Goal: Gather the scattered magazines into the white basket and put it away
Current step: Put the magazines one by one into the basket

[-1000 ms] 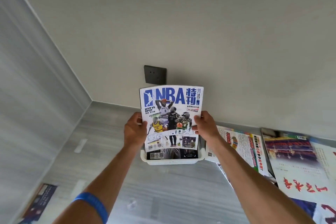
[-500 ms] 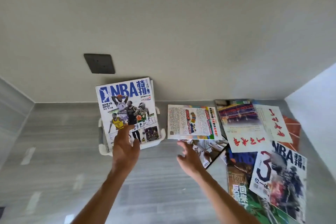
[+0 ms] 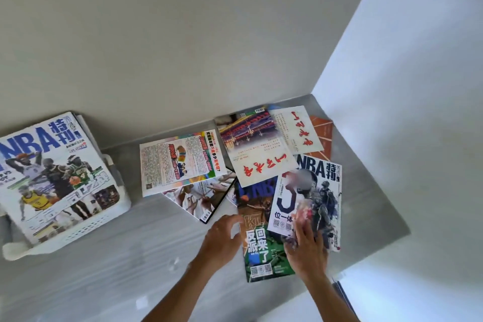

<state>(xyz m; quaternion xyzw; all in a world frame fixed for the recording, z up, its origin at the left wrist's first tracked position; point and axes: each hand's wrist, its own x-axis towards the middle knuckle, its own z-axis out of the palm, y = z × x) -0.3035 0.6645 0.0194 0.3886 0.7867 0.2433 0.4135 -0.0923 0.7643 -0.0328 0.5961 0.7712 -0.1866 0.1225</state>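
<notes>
The magazines (image 3: 264,185) are lying fanned over one another on the grey floor (image 3: 117,269), just ahead of your fingers. Your right hand (image 3: 305,248) is pressing flat, fingers straight, on the near edge of the NBA issue (image 3: 311,198), probably to slide it free; its long axis is running away from you. Your left hand (image 3: 222,238) is curling loosely beside the green cover (image 3: 261,248), holding nothing. The white basket (image 3: 86,227) is sitting well off to its left, one magazine inside.

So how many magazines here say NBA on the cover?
3. One NBA cover sits in the white basket, left. The one with a big 3 lies right, touched by the right hand. The green one lies partly beneath it, title half covered. Others may be hidden.
</notes>
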